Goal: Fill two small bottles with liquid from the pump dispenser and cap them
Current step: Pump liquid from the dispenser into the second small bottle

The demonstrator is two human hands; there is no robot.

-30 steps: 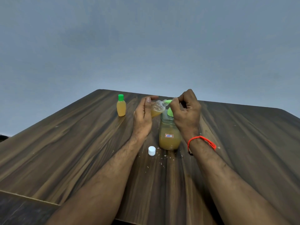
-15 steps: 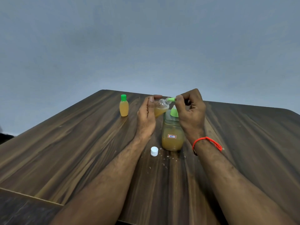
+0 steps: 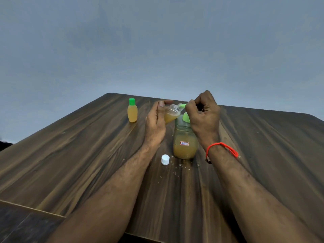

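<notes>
A clear pump dispenser point(image 3: 185, 141) holding amber liquid stands mid-table, with a green pump head point(image 3: 184, 109). My right hand point(image 3: 204, 118) is closed over the pump head from the right. My left hand point(image 3: 155, 120) grips a small uncapped bottle point(image 3: 172, 114), tilted with its mouth against the green nozzle and partly filled with amber liquid. A second small bottle point(image 3: 132, 111), full and closed with a green cap, stands upright at the far left. A white cap point(image 3: 165, 159) lies on the table just left of the dispenser's base.
The dark wooden table point(image 3: 70, 163) reaches a far edge just behind the hands and a near edge at lower left. Small pale crumbs or droplets point(image 3: 177, 170) are scattered in front of the dispenser. A plain grey wall fills the background.
The pump head and my right hand have risen slightly compared with a second ago. The small bottle stays at the nozzle. The view has shifted a little.
</notes>
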